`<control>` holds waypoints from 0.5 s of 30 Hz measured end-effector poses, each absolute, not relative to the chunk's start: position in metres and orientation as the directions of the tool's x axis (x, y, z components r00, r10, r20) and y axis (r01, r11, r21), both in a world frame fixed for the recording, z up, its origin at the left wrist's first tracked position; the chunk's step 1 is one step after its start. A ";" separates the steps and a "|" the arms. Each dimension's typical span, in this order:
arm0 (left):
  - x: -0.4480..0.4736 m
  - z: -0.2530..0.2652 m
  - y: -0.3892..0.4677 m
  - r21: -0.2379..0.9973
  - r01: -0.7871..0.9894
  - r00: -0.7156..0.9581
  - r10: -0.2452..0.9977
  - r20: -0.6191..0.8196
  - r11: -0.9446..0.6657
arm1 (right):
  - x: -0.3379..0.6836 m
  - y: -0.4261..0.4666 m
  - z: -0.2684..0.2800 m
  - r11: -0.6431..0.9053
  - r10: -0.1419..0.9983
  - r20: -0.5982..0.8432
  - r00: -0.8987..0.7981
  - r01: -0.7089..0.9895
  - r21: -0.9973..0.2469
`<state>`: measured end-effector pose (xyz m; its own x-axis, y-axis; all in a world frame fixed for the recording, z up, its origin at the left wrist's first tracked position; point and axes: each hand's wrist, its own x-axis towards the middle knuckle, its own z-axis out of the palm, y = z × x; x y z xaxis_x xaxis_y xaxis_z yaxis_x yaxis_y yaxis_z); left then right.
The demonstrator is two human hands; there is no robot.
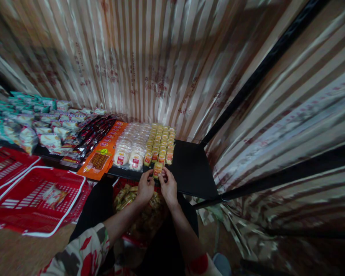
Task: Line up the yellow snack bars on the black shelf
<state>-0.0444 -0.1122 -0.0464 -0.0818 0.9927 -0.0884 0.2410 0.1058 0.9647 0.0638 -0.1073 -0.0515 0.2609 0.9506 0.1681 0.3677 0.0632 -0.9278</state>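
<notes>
Just below the middle of the frame, pinching a small yellow packet [157, 170] between the left hand [146, 187] and the right hand [168, 188], at the front edge of a black shelf [192, 165], near tight rows of yellow packets [160, 140]. Could lose it through too loose a hold, dropping it onto the loose packets [126, 197] at the lower middle of the frame. Could also skew the rows, or nudge the white round packs [135, 161] just to their left, by pushing in too hard.
</notes>
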 end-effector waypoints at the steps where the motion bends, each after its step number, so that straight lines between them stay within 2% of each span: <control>1: -0.045 -0.045 -0.111 0.959 0.268 -0.091 0.993 -0.074 0.096 | 0.062 -0.104 -0.052 0.073 0.948 0.189 0.254 0.407 -0.911; 4: -0.048 -0.043 -0.108 0.950 0.301 -0.097 0.993 -0.062 0.088 | 0.057 -0.093 -0.053 0.087 0.943 0.231 0.241 0.492 -0.866; 11: -0.048 -0.055 -0.097 0.975 0.221 -0.091 0.996 -0.016 0.036 | 0.050 -0.081 -0.063 0.058 0.919 0.287 0.272 0.624 -0.779; 15: -0.046 -0.062 -0.093 0.968 0.250 -0.075 0.996 0.041 -0.021 | 0.049 -0.077 -0.067 0.090 0.914 0.320 0.249 0.645 -0.759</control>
